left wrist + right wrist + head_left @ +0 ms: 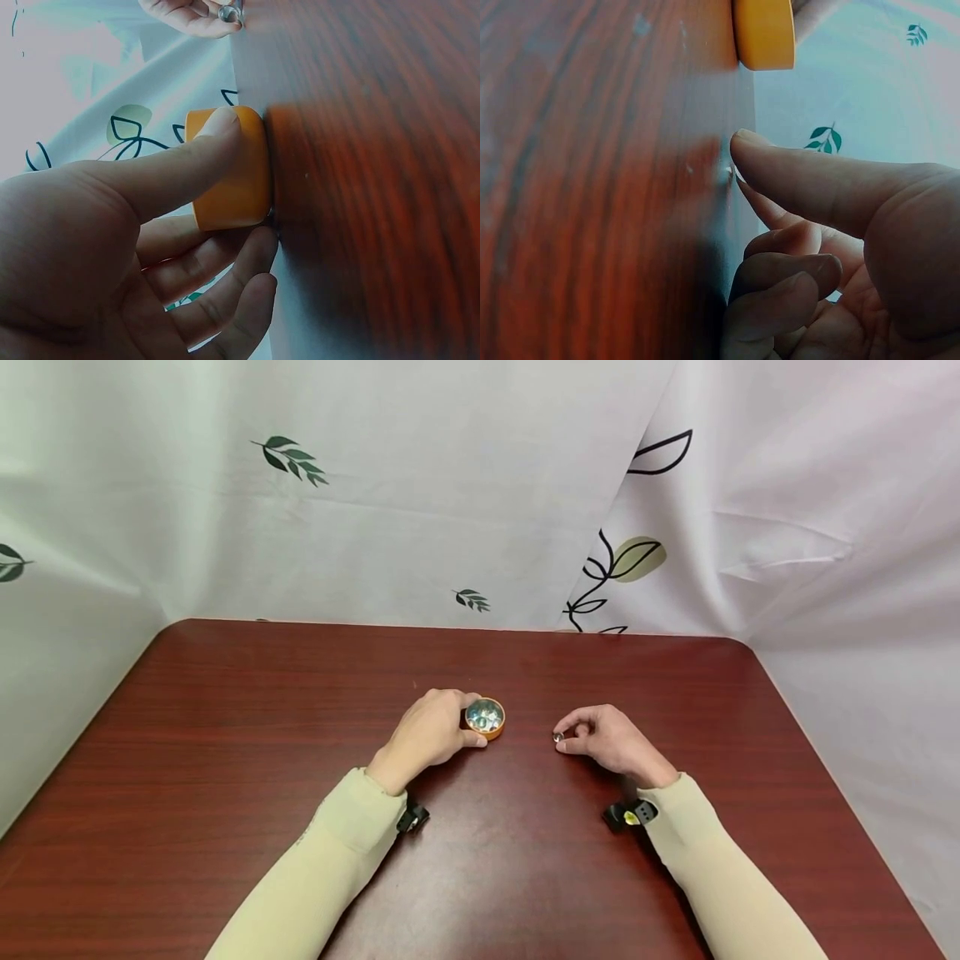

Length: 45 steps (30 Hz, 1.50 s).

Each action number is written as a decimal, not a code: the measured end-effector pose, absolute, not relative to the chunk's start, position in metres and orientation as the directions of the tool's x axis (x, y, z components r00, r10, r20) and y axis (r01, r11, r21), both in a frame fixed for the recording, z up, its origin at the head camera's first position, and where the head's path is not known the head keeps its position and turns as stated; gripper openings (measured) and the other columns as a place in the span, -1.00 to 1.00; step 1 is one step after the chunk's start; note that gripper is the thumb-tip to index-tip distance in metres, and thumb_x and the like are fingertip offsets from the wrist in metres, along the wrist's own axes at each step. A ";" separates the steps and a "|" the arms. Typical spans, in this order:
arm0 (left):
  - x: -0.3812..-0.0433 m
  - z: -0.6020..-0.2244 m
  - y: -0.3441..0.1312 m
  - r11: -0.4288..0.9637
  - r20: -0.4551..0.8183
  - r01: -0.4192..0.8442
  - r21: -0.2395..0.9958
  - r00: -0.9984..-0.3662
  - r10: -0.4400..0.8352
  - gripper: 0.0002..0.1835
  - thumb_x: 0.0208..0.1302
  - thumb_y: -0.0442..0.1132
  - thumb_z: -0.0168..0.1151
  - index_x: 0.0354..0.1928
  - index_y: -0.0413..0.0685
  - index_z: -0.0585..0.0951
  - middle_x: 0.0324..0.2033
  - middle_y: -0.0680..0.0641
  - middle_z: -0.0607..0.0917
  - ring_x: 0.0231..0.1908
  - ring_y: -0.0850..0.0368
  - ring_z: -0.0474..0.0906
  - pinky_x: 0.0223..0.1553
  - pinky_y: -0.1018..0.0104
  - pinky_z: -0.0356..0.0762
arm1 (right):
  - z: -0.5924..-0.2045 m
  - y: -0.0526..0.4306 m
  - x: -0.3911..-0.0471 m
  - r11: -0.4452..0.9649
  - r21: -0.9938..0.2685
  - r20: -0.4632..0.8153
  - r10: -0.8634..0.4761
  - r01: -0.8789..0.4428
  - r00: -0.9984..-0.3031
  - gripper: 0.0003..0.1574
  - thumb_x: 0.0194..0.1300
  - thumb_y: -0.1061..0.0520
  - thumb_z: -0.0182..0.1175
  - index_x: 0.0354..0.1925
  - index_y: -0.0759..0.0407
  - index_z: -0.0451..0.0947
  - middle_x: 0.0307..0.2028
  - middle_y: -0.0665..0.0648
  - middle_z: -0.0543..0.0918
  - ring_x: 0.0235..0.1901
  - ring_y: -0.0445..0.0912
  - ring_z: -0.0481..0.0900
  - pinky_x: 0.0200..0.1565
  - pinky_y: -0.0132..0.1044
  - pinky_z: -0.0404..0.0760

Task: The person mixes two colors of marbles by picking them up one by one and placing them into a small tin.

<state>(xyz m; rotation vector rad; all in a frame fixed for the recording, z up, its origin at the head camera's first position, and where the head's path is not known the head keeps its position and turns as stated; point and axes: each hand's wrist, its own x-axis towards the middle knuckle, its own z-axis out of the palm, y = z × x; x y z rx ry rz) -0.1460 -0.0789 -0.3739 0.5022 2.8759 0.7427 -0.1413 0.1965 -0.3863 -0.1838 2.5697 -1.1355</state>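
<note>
My left hand [429, 727] grips a small round orange container [492, 735], thumb on one side and fingers on the other. Its top is shiny, silvery and greenish, seen from above; in the left wrist view its smooth orange wall [225, 184] stands upright, its base at the tabletop. To the right of it, my right hand [611, 739] pinches a small shiny metal piece [558, 737] between thumb and index finger, low over the table. That piece looks round and ring-like in the left wrist view. The right wrist view mostly hides it behind the thumb [780, 161].
A dark reddish-brown wooden table [480, 877] lies under both hands. White curtains [420, 510] with leaf prints hang along its back and sides. Black wrist cameras [412, 817] sit at both sleeve cuffs.
</note>
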 end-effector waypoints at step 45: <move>-0.146 -0.372 -0.078 0.837 -0.069 0.253 0.486 -0.943 0.325 -0.31 0.10 -0.01 0.56 0.29 0.01 0.60 0.08 -0.04 0.71 -0.03 0.05 0.65 -0.08 0.16 0.58 | -0.370 0.158 -0.145 0.626 -0.769 -0.082 -0.295 -0.128 -0.952 -0.83 0.23 0.13 0.43 -0.18 0.09 0.74 -0.58 0.01 0.45 -0.54 -0.10 0.37 -0.42 -0.30 0.38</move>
